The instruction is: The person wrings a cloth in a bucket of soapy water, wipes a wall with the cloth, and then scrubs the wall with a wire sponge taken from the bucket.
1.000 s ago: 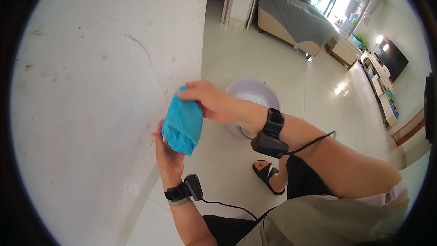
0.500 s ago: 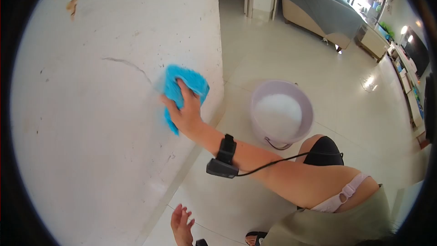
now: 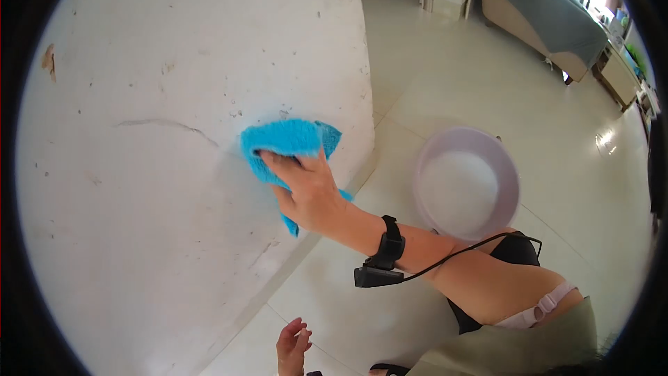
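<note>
My right hand [image 3: 309,191] is wrapped round a fluffy blue cloth [image 3: 285,138] and presses it against a white wall [image 3: 139,195]. Its fingertips are partly buried in the fabric, and one corner of the cloth hangs below the hand. Dark specks, scuffs and a thin curved grey mark show on the wall left of the cloth. Low in the view, my left hand [image 3: 293,348] hangs with its fingers loosely bent and apart, holding nothing, close to the foot of the wall.
A pale purple bucket [image 3: 511,181] with white suds stands on the glossy tiled floor [image 3: 410,76], right of the wall's edge. A covered sofa [image 3: 543,14] is farther back. A cable runs from the black device [image 3: 379,277] strapped to my right wrist.
My right hand has shifted along the wall with the cloth, which is now folded differently over the fingers. The camera view has turned, so the bucket and sofa appear farther right.
</note>
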Demonstrator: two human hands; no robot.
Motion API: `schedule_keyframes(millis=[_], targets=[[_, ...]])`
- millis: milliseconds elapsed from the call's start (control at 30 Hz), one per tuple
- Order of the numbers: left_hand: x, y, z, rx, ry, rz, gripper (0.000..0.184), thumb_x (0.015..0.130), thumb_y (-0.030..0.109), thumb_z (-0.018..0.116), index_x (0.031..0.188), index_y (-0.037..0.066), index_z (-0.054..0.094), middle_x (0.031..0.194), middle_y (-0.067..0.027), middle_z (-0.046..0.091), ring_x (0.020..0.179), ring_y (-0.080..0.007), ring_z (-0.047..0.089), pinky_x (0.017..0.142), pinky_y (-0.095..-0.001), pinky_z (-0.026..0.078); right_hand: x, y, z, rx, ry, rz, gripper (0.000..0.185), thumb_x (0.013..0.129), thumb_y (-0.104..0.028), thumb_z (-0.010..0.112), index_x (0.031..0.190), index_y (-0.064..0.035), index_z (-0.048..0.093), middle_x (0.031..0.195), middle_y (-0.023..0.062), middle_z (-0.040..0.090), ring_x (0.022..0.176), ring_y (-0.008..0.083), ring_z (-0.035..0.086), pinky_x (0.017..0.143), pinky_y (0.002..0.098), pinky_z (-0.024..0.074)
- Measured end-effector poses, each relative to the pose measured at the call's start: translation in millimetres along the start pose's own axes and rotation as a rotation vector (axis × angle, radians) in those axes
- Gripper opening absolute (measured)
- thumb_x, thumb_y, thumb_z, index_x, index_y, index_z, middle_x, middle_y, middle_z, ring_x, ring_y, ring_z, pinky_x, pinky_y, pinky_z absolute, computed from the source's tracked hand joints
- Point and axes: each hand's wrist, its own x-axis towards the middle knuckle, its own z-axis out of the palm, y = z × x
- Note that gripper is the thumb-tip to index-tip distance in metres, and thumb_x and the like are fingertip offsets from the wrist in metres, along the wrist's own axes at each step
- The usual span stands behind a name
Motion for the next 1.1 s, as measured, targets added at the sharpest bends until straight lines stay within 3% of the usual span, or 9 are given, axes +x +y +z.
schedule_keyframes(millis=[33, 133, 267, 500, 733, 800, 867, 1000, 1100], targets=[[1, 5, 6, 0.015, 0.031, -0.011, 0.042, 0.093, 0.023, 0.062, 0.131, 0.008, 0.052, 0.118, -0.0047, 0.059, 0.101, -0.0163, 0.059, 0.081, -0.0317, 0.048, 4, -6, -3, 0.032, 0.001, 0.049, 0.054, 0.066, 0.01, 0.062, 0.118, -0.0041, 0.062, 0.113, 0.012, 0.053, 0.097, 0.0313, 0.049, 0.096, 0.0487, 0.0371], [-1, 13, 19, 0.023, 0.037, -0.008, 0.04, 0.092, 0.02, 0.064, 0.129, 0.007, 0.054, 0.115, -0.0044, 0.061, 0.099, -0.0147, 0.061, 0.08, -0.029, 0.049, 32, -7, -11, -0.024, 0.036, -0.038, 0.053, 0.066, 0.01, 0.062, 0.117, -0.004, 0.062, 0.113, 0.0119, 0.052, 0.1, 0.034, 0.047, 0.093, 0.0485, 0.0397], [2, 0, 15, 0.052, -0.014, -0.022, 0.042, 0.091, 0.021, 0.066, 0.129, 0.007, 0.055, 0.116, -0.0051, 0.061, 0.098, -0.0142, 0.06, 0.079, -0.0279, 0.049, 2, -13, -2, 0.026, 0.012, 0.042, 0.046, 0.067, 0.01, 0.062, 0.111, -0.0048, 0.062, 0.116, 0.011, 0.05, 0.097, 0.0381, 0.045, 0.084, 0.0453, 0.0428], [3, -13, 22, 0.144, 0.001, 0.023, 0.043, 0.09, 0.021, 0.068, 0.129, 0.006, 0.056, 0.116, -0.0052, 0.062, 0.095, -0.0131, 0.059, 0.078, -0.0279, 0.05, 15, -10, -6, 0.021, 0.088, 0.016, 0.049, 0.066, 0.011, 0.061, 0.113, -0.0032, 0.062, 0.12, 0.012, 0.049, 0.097, 0.04, 0.046, 0.086, 0.0454, 0.0441], [5, -28, 25, 0.26, 0.026, 0.064, 0.043, 0.09, 0.018, 0.067, 0.13, 0.006, 0.055, 0.117, -0.0061, 0.061, 0.093, -0.0137, 0.06, 0.078, -0.0274, 0.051, 12, -11, -11, 0.044, 0.014, 0.071, 0.047, 0.067, 0.011, 0.062, 0.114, 0.0012, 0.061, 0.116, 0.0141, 0.053, 0.103, 0.0409, 0.047, 0.09, 0.0441, 0.0439], [4, -27, 21, 0.217, 0.028, 0.03, 0.046, 0.088, 0.017, 0.071, 0.128, 0.002, 0.055, 0.118, -0.0107, 0.061, 0.097, -0.0195, 0.062, 0.079, -0.0299, 0.05, 14, -14, -4, 0.063, 0.023, 0.076, 0.048, 0.068, 0.011, 0.062, 0.115, 0.0016, 0.06, 0.117, 0.0146, 0.054, 0.105, 0.0412, 0.047, 0.092, 0.0444, 0.0437], [-3, -17, 18, 0.263, 0.017, 0.023, 0.046, 0.088, 0.018, 0.071, 0.128, 0.002, 0.055, 0.12, -0.011, 0.061, 0.098, -0.0199, 0.063, 0.077, -0.0291, 0.051, 1, -13, 7, 0.084, 0.047, 0.064, 0.051, 0.068, 0.004, 0.069, 0.117, -0.001, 0.057, 0.119, 0.0129, 0.049, 0.107, 0.039, 0.044, 0.091, 0.0433, 0.0398], [-5, -23, 23, 0.405, 0.055, 0.12, 0.045, 0.087, 0.019, 0.072, 0.127, 0.005, 0.056, 0.123, -0.0119, 0.059, 0.097, -0.0193, 0.064, 0.072, -0.0295, 0.052, 17, -17, -4, 0.081, -0.082, 0.078, 0.047, 0.07, 0.008, 0.065, 0.116, 0.0, 0.058, 0.117, 0.0125, 0.05, 0.1, 0.0384, 0.047, 0.087, 0.0419, 0.044], [-1, -35, 21, 0.421, 0.039, 0.177, 0.044, 0.088, 0.019, 0.071, 0.127, 0.005, 0.056, 0.125, -0.0128, 0.057, 0.097, -0.0196, 0.064, 0.072, -0.0298, 0.052, 17, -19, -6, 0.088, 0.033, 0.069, 0.045, 0.071, 0.002, 0.07, 0.114, -0.0002, 0.058, 0.116, 0.0134, 0.049, 0.1, 0.0384, 0.047, 0.087, 0.0432, 0.0439]])
